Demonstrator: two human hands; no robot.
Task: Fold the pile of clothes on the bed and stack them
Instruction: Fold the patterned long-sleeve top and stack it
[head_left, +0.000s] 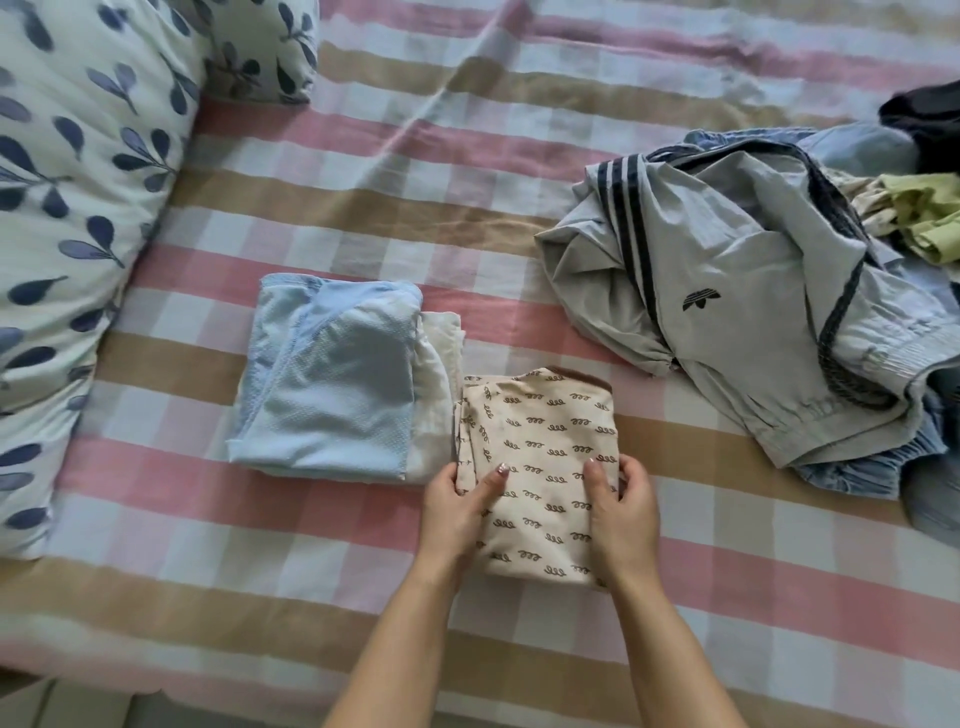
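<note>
A folded cream garment with small brown squiggles (545, 431) lies on the checked bed sheet (363, 208). My left hand (460, 512) grips its left edge, thumb on top. At the right edge my right hand (621, 512) holds it the same way. Just left of it sits a stack of folded clothes, a light blue mesh top (332, 384) over a white piece (436, 384). To the right lies an unfolded pile: a grey jacket with dark stripes (727, 291) on top, blue fabric (852, 462) under it, a yellow-green piece (930, 213) and a dark one (930, 119) behind.
A white pillow with blue leaf print (78, 208) fills the left side, a second one (260, 47) behind it. The bed's near edge runs along the bottom left, with floor (67, 701) below it.
</note>
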